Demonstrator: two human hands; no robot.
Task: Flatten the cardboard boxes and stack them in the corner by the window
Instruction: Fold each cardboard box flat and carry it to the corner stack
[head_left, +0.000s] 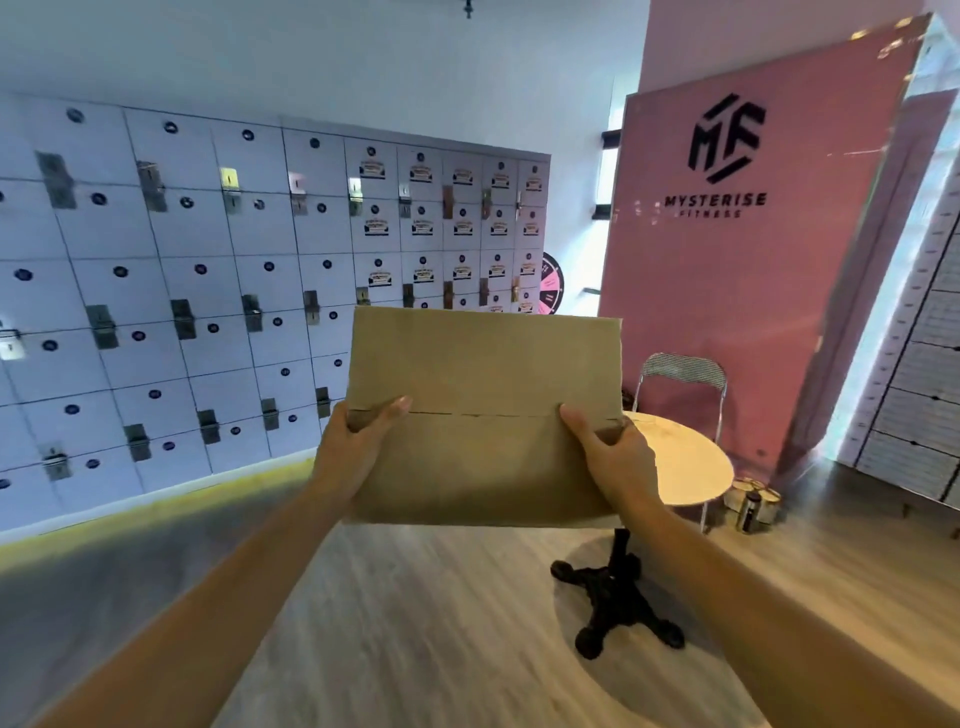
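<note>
A brown cardboard box (483, 379) is held up at chest height in the middle of the view, its broad face toward me with a seam running across it. My left hand (353, 447) grips its left edge, thumb on the front face. My right hand (613, 457) grips the right edge the same way, thumb on the front. The fingers of both hands are hidden behind the cardboard. Whether the box is fully flat cannot be told from this angle.
A round white table (691, 467) on a black cast-iron foot (618, 603) stands just right of the box, with a folding chair (680, 374) behind it. Jars (753, 501) sit on the floor beside it. Lockers (208, 291) line the left wall; a pink panel (737, 291) stands at right.
</note>
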